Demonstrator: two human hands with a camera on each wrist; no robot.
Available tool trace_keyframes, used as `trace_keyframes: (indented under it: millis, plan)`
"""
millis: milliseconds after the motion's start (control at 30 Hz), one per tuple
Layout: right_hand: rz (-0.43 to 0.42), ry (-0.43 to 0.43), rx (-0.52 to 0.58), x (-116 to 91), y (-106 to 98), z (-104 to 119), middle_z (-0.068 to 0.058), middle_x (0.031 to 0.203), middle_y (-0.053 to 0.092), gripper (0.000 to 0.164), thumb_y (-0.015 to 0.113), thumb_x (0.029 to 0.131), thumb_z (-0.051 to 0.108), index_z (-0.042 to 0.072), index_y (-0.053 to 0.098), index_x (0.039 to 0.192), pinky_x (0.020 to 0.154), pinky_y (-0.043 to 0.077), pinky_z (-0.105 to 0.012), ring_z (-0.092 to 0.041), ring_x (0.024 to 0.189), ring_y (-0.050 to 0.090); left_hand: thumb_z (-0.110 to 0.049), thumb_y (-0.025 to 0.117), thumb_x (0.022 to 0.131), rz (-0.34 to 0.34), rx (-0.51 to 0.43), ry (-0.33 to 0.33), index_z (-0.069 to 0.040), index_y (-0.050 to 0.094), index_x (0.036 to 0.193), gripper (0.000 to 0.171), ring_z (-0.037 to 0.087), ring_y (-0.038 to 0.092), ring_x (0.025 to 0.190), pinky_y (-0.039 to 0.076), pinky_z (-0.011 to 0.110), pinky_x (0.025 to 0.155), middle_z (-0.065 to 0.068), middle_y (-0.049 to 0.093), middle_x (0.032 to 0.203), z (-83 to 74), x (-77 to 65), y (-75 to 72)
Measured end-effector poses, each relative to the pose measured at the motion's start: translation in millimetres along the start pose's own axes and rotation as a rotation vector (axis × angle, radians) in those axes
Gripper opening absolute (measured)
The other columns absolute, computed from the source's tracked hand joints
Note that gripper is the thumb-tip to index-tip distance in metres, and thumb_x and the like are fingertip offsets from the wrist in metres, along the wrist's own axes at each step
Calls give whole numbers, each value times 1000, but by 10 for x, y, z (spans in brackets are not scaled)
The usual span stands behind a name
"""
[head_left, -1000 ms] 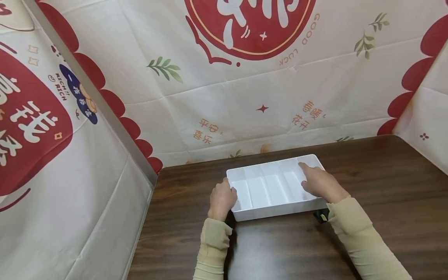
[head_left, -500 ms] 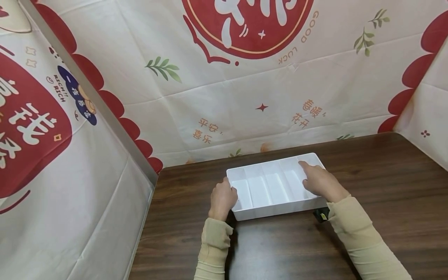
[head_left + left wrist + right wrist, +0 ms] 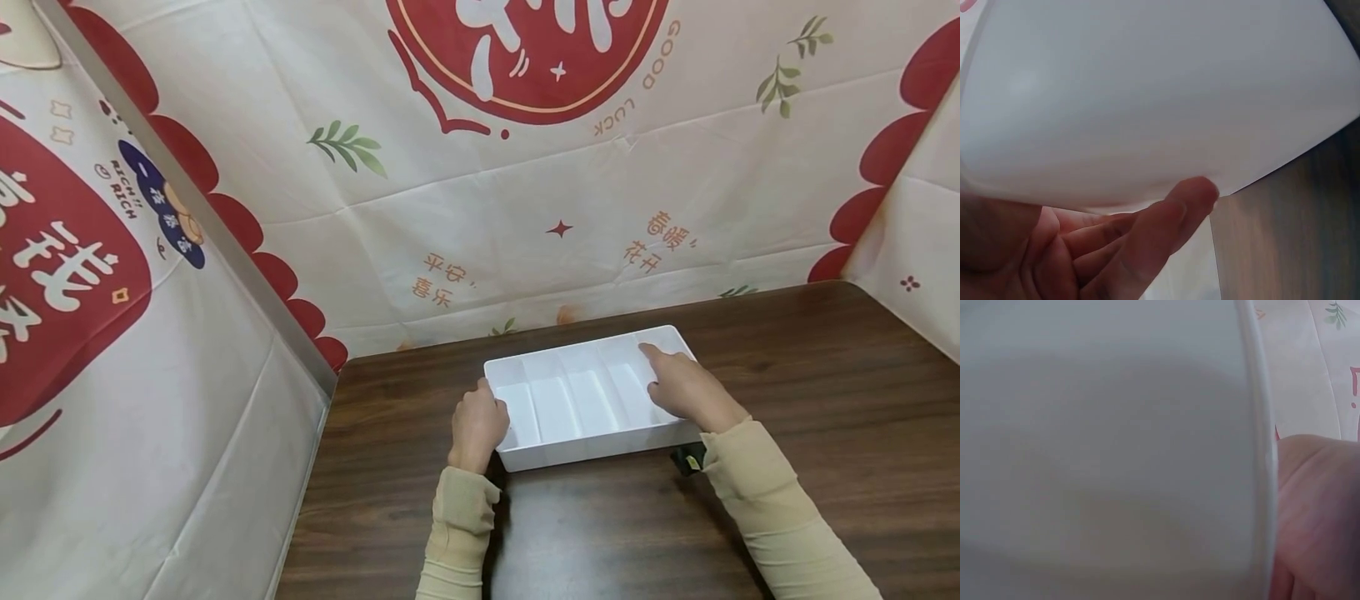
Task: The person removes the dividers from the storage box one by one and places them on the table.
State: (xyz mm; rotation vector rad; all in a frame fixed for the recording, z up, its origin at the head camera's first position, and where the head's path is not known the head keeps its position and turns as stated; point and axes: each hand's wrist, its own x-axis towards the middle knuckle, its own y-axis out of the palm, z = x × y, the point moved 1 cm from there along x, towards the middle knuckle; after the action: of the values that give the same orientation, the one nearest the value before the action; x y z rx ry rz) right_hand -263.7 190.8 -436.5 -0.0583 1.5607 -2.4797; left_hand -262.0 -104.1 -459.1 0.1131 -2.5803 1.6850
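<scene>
On the dark brown wood-grain surface [image 3: 390, 533], head view: we see a shallow white plastic rectangular tray [image 3: 555, 452], divided by cross walls into a row of compartments, lying toward the far side.
Tray's long axis: left to right across us, slanted so that its right end sits farther away.
Left hand [image 3: 477, 423]: at the tray's left short end, gripping the end wall with the thumb over the rim; the tray lies to the right of these fingers.
Right hand [image 3: 684, 387]: over the opposite short end, thumb and index finger reaching inward; the tray lies to the left. Neither hand is nearer, since the tray spans the gap between them.
Beneath the right cuff: a small black object [image 3: 688, 459] with a yellow-green mark, partly hidden.
Behind: white cloth [image 3: 487, 208] printed in red and green.
Left wrist view: smooth white plastic fills most of it; bent fingers follow the lower edge, one fingertip against the face. We cannot tell whether the base touches the surface.
Right wrist view: the tray's rim runs almost upright, the palm just beyond it; the fingers are mostly hidden, so we cannot tell how firmly they hold.
</scene>
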Motion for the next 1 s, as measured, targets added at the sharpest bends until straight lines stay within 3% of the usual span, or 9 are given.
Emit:
trace_keyframes:
  millis: [333, 633, 833, 1000]
  plan:
    - [-13, -54, -36, -9, -12, -4, -9, 70, 52, 61, 51, 83, 0, -14, 28, 138, 68, 41, -39, -18, 59, 45, -15, 51, 89, -61, -26, -6, 4, 55, 114, 31, 30, 63, 66, 46, 40, 51, 20, 65, 82, 11, 15, 60]
    - [-26, -47, -36, -6, -39, 12, -15, 77, 58, 60, 52, 84, 1, -14, 28, 138, 66, 42, -39, -20, 61, 47, -15, 51, 89, -78, -40, -11, 4, 55, 116, 33, 29, 63, 66, 46, 39, 51, 21, 66, 83, 15, 27, 78]
    - [-43, -52, -46, -9, -38, 15, -34, 107, 57, 60, 54, 84, 1, -14, 30, 137, 69, 43, -41, -23, 70, 50, -16, 51, 89, -72, -33, -9, 3, 55, 116, 33, 29, 63, 66, 46, 39, 51, 20, 66, 83, 21, 36, 83]
    - [-48, -48, -41, -11, -37, 6, -34, 110, 56, 59, 53, 84, 1, -14, 30, 137, 69, 43, -41, -23, 70, 51, -17, 52, 89, -65, -32, -11, 2, 54, 117, 34, 30, 64, 69, 47, 40, 53, 20, 66, 85, 15, 37, 80]
